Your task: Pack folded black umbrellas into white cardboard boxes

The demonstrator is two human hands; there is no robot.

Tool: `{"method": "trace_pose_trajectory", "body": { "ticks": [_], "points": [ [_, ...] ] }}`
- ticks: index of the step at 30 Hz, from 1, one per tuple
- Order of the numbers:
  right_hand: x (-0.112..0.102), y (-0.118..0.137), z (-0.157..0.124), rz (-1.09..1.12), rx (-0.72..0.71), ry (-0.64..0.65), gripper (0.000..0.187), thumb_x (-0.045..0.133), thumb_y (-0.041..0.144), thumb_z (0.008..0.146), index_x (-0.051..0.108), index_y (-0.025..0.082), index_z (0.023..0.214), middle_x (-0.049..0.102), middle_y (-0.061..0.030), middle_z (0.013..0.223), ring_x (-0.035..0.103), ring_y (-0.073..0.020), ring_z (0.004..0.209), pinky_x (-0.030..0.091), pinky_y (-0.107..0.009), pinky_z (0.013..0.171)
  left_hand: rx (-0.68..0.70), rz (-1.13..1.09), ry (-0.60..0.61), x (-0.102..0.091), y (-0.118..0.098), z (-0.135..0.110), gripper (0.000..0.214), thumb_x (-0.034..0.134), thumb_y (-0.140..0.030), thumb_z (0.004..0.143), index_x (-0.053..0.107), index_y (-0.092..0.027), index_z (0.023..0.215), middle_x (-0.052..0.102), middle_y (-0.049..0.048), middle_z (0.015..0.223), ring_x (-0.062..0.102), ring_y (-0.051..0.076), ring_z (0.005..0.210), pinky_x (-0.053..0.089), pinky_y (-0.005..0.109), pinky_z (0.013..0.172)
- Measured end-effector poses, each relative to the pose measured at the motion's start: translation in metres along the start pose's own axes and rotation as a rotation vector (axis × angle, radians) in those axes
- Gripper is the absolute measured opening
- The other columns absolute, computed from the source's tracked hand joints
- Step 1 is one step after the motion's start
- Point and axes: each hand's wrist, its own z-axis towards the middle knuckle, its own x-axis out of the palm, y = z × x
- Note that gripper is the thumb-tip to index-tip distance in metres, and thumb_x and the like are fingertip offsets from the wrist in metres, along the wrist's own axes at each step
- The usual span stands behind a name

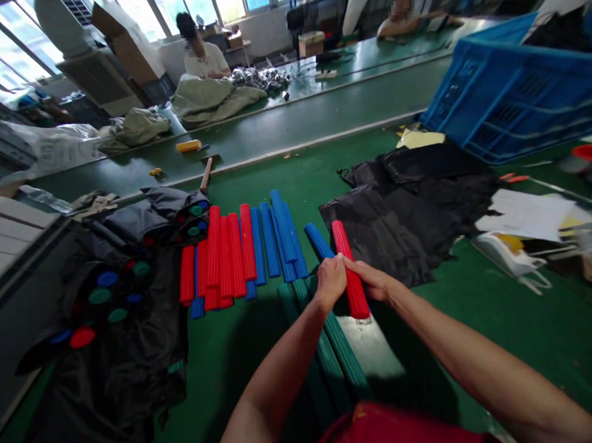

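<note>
I'm working at a long green workbench [544, 314] in a bright workshop, with a green conveyor belt [276, 130] running along its far side. Beyond the belt, a co-worker [204, 58] sits behind bulging green woven sacks [215, 100] and a heap of silver parts [261, 79], and another person [404, 21] sits farther along. A blue plastic crate [508, 98] lies tilted on the bench at my upper right, above a spread of black fabric [404, 209] and some loose sheets of paper [526, 213]. To my left lies dark fabric with coloured circles [107, 311]. Between those two fabrics, red and blue ribbed foam tubes [248, 250] lie side by side in a loose row, and green ribbed foam tubes [328, 358] lie just below my forearms. My left hand [331, 280] and right hand [368, 278] are close together, touching, and closed around the upper part of a red ribbed foam tube [353, 278], which I hold above the green ones. A blue ribbed foam tube [319, 241] reaches in just beside it; I cannot tell whether my grip takes that one too.
</note>
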Motion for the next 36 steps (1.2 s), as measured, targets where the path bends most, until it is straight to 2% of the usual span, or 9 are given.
{"method": "trace_pose_trajectory", "body": {
  "ticks": [2,5,8,10,13,19,24,29,36],
  "points": [
    [-0.003,-0.011,0.000,0.024,0.001,-0.029,0.032,0.077,0.040,0.073,0.063,0.014,0.086,0.071,-0.0061,0.072,0.067,-0.0170,0.063,0.056,-0.027,0.064,0.056,0.028,0.072,-0.003,0.012,-0.007,0.052,0.019,-0.033,0.098,0.067,-0.014,0.094,0.066,0.0085,0.078,0.062,0.017,0.072,0.047,0.028,0.070],
    [-0.008,-0.022,-0.004,0.039,0.047,-0.027,0.025,0.072,0.035,0.075,0.062,0.014,0.083,0.069,-0.0059,0.068,0.065,-0.0163,0.059,0.056,-0.027,0.059,0.152,0.094,0.131,-0.015,0.034,-0.032,0.033,0.039,-0.022,0.090,0.061,-0.014,0.113,0.065,0.0105,0.098,0.061,0.019,0.089,0.047,0.032,0.082],
    [-0.017,-0.024,-0.015,0.040,0.107,0.011,0.025,0.067,0.036,0.077,0.060,0.014,0.088,0.070,-0.0093,0.074,0.068,-0.0212,0.066,0.058,-0.035,0.062,0.333,0.274,0.272,-0.026,0.054,-0.064,0.035,0.056,-0.016,0.075,0.063,-0.017,0.109,0.060,0.0126,0.116,0.053,0.027,0.109,0.042,0.046,0.095],
    [-0.022,-0.022,-0.026,0.037,0.106,0.028,0.028,0.068,0.033,0.076,0.057,0.016,0.095,0.071,-0.0084,0.080,0.069,-0.0232,0.072,0.059,-0.040,0.067,0.518,0.480,0.395,-0.027,0.061,-0.078,0.032,0.056,-0.018,0.076,0.063,-0.019,0.107,0.056,0.0121,0.125,0.044,0.033,0.121,0.035,0.059,0.098],
    [-0.030,-0.020,-0.042,0.016,0.082,0.027,0.038,0.072,0.029,0.072,0.054,0.019,0.103,0.069,-0.0052,0.080,0.069,-0.0220,0.072,0.059,-0.038,0.065,0.706,0.699,0.520,-0.021,0.061,-0.078,0.031,0.052,-0.021,0.081,0.061,-0.024,0.111,0.053,0.0095,0.131,0.031,0.036,0.131,0.029,0.070,0.097],
    [-0.048,-0.023,-0.068,-0.170,0.075,0.080,0.051,0.077,0.026,0.068,0.050,0.020,0.112,0.068,-0.0047,0.087,0.068,-0.0188,0.071,0.055,-0.028,0.057,0.701,0.902,0.700,-0.015,0.049,-0.058,0.015,0.058,-0.017,0.078,0.065,-0.021,0.091,0.061,0.0080,0.109,0.051,0.029,0.102,0.039,0.067,0.083],
    [-0.052,-0.034,-0.075,-0.159,0.074,0.109,0.055,0.077,0.028,0.068,0.050,0.020,0.115,0.067,-0.0030,0.085,0.068,-0.0185,0.071,0.054,-0.029,0.062,0.796,0.882,0.661,-0.030,0.046,-0.064,0.020,0.055,-0.013,0.081,0.064,-0.023,0.096,0.061,0.0078,0.106,0.049,0.027,0.102,0.043,0.059,0.081],
    [-0.044,-0.039,-0.088,-0.124,0.016,0.131,0.065,0.081,0.031,0.065,0.049,0.019,0.120,0.068,-0.0037,0.085,0.068,-0.0183,0.072,0.054,-0.029,0.065,0.966,0.798,0.406,-0.061,0.029,-0.078,0.025,0.039,-0.025,0.095,0.058,-0.026,0.112,0.057,0.0084,0.115,0.042,0.026,0.114,0.044,0.052,0.087],
    [-0.022,-0.038,-0.108,-0.057,-0.034,0.256,0.075,0.083,0.040,0.064,0.050,0.018,0.127,0.069,-0.0097,0.102,0.068,-0.0208,0.079,0.055,-0.033,0.072,0.887,0.797,0.228,-0.111,-0.016,-0.070,0.048,0.042,-0.010,0.088,0.047,-0.031,0.131,0.048,0.0072,0.131,0.032,0.027,0.126,0.046,0.037,0.083]
  ]
}}
